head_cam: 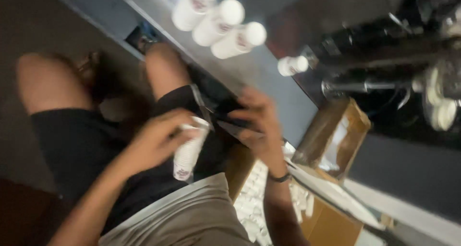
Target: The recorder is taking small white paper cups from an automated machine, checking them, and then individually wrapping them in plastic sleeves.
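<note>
My left hand (156, 138) is closed around a short stack of white paper cups (188, 152), held over my lap. My right hand (257, 119), with a dark band at the wrist, grips a thin dark or clear wrapper (218, 114) that runs from the cup stack's top toward its fingers. The picture is blurred, so I cannot tell exactly what the wrapper is. I am seated, with black shorts and bare knees under both hands.
Three stacks of white cups (218, 20) lie on the grey counter (269, 78), with a smaller one (293, 64) further right. An open cardboard box (336, 135) stands by the counter. Another box of white cups (254, 203) sits below my right arm. Dark machinery (384, 49) fills the upper right.
</note>
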